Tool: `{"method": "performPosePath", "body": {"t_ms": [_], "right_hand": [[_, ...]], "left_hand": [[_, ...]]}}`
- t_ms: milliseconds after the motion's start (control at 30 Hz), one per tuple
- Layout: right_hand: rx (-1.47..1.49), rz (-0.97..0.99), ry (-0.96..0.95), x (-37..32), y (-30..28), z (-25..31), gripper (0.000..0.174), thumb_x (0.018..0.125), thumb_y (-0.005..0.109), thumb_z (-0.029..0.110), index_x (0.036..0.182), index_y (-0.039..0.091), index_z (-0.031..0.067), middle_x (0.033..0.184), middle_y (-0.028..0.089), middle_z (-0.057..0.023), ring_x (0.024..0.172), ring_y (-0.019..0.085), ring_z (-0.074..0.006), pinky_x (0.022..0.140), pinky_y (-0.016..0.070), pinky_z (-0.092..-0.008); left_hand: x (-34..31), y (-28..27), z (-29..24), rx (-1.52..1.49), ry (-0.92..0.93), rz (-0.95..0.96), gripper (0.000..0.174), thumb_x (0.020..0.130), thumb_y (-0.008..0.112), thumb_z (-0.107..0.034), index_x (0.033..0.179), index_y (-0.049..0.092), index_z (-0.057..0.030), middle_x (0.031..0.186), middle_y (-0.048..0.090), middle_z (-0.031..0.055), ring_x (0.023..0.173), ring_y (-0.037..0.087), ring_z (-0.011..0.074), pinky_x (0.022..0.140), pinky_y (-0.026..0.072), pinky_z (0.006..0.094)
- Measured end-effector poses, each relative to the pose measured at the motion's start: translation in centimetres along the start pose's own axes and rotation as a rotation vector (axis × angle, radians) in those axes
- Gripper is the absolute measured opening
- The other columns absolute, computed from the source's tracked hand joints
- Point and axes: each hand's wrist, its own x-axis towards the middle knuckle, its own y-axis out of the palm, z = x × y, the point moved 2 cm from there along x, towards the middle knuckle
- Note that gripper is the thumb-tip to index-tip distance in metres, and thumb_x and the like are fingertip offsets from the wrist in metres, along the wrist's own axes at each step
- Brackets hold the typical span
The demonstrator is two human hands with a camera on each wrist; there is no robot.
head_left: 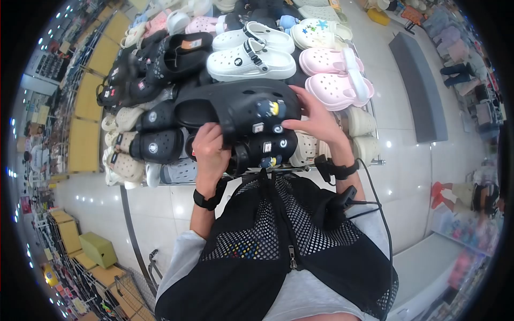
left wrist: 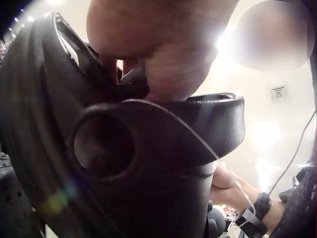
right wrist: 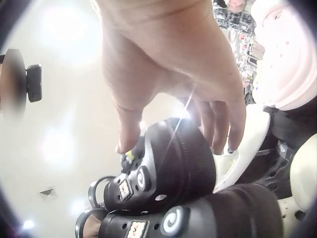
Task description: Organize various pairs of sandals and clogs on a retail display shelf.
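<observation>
My left hand (head_left: 211, 147) grips a black clog (head_left: 241, 99) by the heel-side rim, its fingers curled into the opening in the left wrist view. At the toe, my right hand (head_left: 319, 122) spans the clog, with its thumb near the charms and its straight fingers along the far side. A dark blue and yellow charm (head_left: 270, 109), a square charm and a swirl charm decorate the top. The matching black clog (head_left: 265, 144) sits just below, closer to my body, with the same kinds of charm. In the right wrist view the two toes (right wrist: 183, 153) overlap.
White clogs (head_left: 249, 61) lie beyond the held one, pink clogs (head_left: 334, 88) to the right, and black and beige clogs (head_left: 155, 147) to the left. They crowd a metal-edged display stand. A grey bench (head_left: 417, 85) stands on the right. A cable hangs from my right wrist.
</observation>
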Motion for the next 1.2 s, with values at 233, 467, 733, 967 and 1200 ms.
{"method": "performPosePath", "body": {"t_ms": [233, 467, 733, 967, 1200], "right_hand": [[-0.264, -0.213, 0.108, 0.0, 2.3, -0.3, 0.088, 0.069, 0.097, 0.017, 0.141, 0.050, -0.0032, 0.126, 0.069, -0.0168, 0.116, 0.067, -0.0230, 0.102, 0.0523, -0.0359], [-0.194, -0.081, 0.057, -0.1, 0.6, -1.0, 0.085, 0.072, 0.096, 0.020, 0.140, 0.051, -0.0029, 0.125, 0.067, -0.0156, 0.115, 0.065, -0.0220, 0.098, 0.0524, -0.0358], [-0.150, -0.055, 0.083, -0.5, 0.7, -0.7, 0.091, 0.071, 0.097, 0.031, 0.142, 0.052, -0.0041, 0.124, 0.069, -0.0185, 0.112, 0.067, -0.0249, 0.101, 0.0519, -0.0365], [0.070, 0.184, 0.290, -2.9, 1.3, -2.0, 0.080, 0.086, 0.087, 0.019, 0.152, 0.045, -0.0002, 0.133, 0.063, -0.0115, 0.121, 0.061, -0.0197, 0.102, 0.0525, -0.0357], [0.354, -0.024, 0.266, -2.6, 3.6, -3.7, 0.064, 0.089, 0.085, 0.013, 0.141, 0.054, -0.0030, 0.120, 0.069, -0.0083, 0.108, 0.066, -0.0151, 0.095, 0.0543, -0.0304]], "left_hand": [[-0.9, 1.1, -1.8, 0.129, 0.097, 0.068, 0.022, 0.056, 0.064, 0.005, 0.078, 0.065, 0.0048, 0.088, 0.066, 0.0106, 0.087, 0.063, 0.0323, 0.076, 0.0526, 0.0429], [-1.1, 1.1, -2.1, 0.035, -0.002, 0.097, 0.023, 0.058, 0.064, 0.006, 0.080, 0.067, 0.0032, 0.087, 0.065, 0.0096, 0.084, 0.062, 0.0318, 0.073, 0.0516, 0.0428], [-1.3, 0.5, -1.5, -0.048, -0.081, 0.073, 0.027, 0.061, 0.064, 0.010, 0.086, 0.070, 0.0017, 0.082, 0.064, 0.0123, 0.081, 0.061, 0.0325, 0.069, 0.0516, 0.0419], [-3.6, -0.2, 1.0, -0.046, -0.390, -0.282, 0.027, 0.072, 0.064, 0.016, 0.095, 0.073, 0.0053, 0.092, 0.072, 0.0162, 0.091, 0.069, 0.0358, 0.082, 0.0540, 0.0387], [-2.8, -0.5, -1.0, 0.093, -0.245, -0.311, 0.025, 0.071, 0.064, 0.016, 0.091, 0.073, 0.0026, 0.093, 0.072, 0.0135, 0.090, 0.069, 0.0358, 0.077, 0.0551, 0.0416]]}}
